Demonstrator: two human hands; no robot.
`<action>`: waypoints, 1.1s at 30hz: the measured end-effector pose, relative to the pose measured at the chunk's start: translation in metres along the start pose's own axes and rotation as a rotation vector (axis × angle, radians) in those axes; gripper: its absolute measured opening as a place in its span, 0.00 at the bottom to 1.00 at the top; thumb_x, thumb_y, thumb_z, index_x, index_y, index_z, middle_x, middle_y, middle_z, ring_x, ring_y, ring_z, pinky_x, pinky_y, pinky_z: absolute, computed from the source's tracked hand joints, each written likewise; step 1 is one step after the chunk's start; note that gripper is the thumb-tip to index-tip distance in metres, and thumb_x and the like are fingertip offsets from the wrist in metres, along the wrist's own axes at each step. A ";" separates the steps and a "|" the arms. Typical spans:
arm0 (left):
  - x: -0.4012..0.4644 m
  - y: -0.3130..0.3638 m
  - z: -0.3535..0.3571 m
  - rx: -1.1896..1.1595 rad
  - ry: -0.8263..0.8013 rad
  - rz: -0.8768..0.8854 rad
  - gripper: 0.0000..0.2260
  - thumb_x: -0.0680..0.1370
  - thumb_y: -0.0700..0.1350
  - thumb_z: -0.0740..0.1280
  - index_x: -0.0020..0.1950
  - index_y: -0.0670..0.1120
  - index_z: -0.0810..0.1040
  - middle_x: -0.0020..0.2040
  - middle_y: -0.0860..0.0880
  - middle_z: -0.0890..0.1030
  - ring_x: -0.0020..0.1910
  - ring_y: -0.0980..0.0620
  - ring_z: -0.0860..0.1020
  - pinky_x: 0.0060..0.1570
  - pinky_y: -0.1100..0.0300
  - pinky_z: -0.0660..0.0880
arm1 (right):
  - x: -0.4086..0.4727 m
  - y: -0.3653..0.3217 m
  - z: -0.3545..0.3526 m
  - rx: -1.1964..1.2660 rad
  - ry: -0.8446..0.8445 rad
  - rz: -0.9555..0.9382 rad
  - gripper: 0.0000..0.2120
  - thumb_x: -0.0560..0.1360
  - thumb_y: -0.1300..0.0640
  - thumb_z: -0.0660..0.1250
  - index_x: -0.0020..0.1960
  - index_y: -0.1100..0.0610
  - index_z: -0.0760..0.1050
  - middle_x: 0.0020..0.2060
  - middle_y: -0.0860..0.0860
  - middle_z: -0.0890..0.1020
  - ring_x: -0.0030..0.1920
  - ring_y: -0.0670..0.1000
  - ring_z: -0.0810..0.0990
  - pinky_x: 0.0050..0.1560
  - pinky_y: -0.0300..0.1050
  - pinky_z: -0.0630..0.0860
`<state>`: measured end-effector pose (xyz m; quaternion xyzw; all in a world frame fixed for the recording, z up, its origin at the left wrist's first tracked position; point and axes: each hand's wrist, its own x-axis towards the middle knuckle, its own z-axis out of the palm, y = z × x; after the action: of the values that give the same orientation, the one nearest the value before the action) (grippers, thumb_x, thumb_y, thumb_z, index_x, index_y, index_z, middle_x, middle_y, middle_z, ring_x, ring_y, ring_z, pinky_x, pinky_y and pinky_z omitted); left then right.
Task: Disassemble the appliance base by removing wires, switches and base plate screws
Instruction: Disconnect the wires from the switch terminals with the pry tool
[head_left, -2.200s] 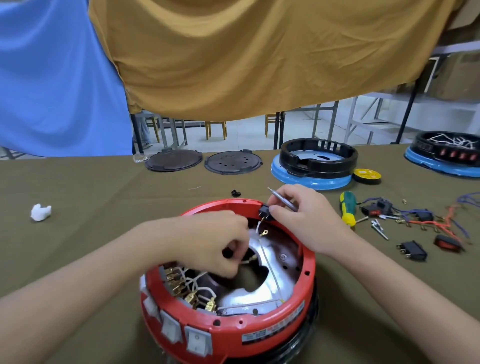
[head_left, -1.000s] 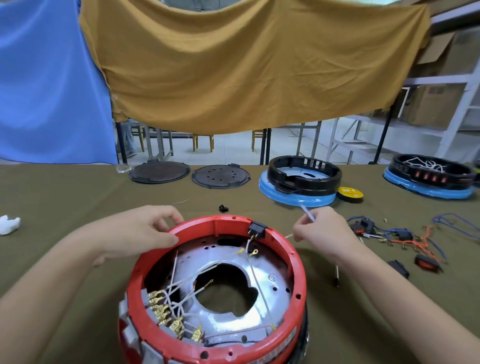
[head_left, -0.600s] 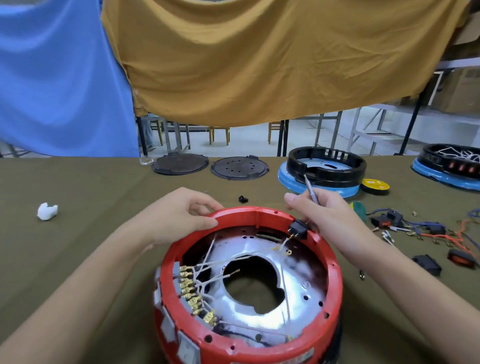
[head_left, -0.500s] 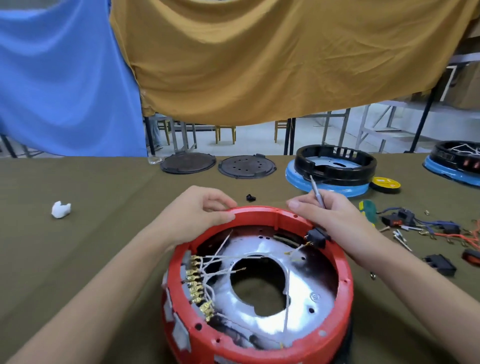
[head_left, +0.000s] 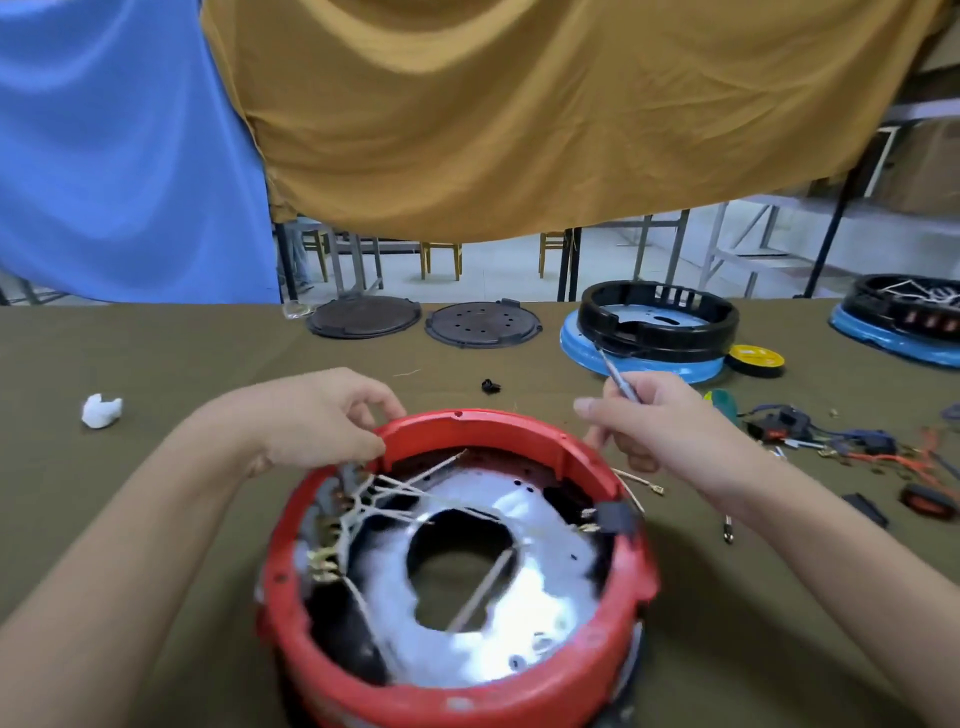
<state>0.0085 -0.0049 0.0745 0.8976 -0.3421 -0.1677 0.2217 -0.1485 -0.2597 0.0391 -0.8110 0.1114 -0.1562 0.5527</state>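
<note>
Head view: red base (head_left: 457, 670) sits between both hands. Left hand (head_left: 317, 421) grips its far-left rim; right hand (head_left: 654, 426) pinches a thin tool (head_left: 615, 376). Steady the base, then pry the switch (head_left: 615, 517) gently.

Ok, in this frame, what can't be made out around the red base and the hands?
- Head view: the red round appliance base is motion-blurred; plate screws are unreadable.
- Its near wall is cut off by the bottom edge.
- The thin metal tool in the right hand: its tip is hidden by the fingers.
- The left hand covers the rim under it.
- The black switch block is blurred.
</note>
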 end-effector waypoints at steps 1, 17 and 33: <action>0.004 -0.002 0.002 0.028 0.086 0.018 0.09 0.77 0.41 0.70 0.53 0.55 0.80 0.46 0.51 0.85 0.45 0.51 0.84 0.52 0.51 0.79 | 0.002 0.000 -0.002 0.038 0.030 0.012 0.15 0.78 0.54 0.69 0.37 0.55 0.67 0.31 0.55 0.81 0.26 0.49 0.63 0.26 0.41 0.63; 0.002 -0.009 -0.003 -0.070 0.088 0.021 0.09 0.77 0.46 0.72 0.53 0.59 0.79 0.47 0.53 0.84 0.46 0.53 0.83 0.55 0.49 0.78 | 0.012 0.035 -0.004 -0.803 0.094 0.208 0.16 0.75 0.53 0.73 0.40 0.53 0.66 0.43 0.52 0.79 0.46 0.55 0.78 0.41 0.47 0.70; 0.016 -0.002 0.027 -0.328 0.072 0.146 0.07 0.81 0.45 0.65 0.53 0.54 0.82 0.47 0.53 0.84 0.49 0.53 0.82 0.53 0.57 0.76 | 0.006 0.021 0.007 -0.271 0.231 -0.152 0.17 0.81 0.51 0.62 0.39 0.58 0.63 0.32 0.47 0.69 0.34 0.47 0.66 0.38 0.48 0.64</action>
<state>0.0092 -0.0222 0.0480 0.8276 -0.3663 -0.1724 0.3889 -0.1405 -0.2632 0.0183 -0.8607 0.1327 -0.2732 0.4087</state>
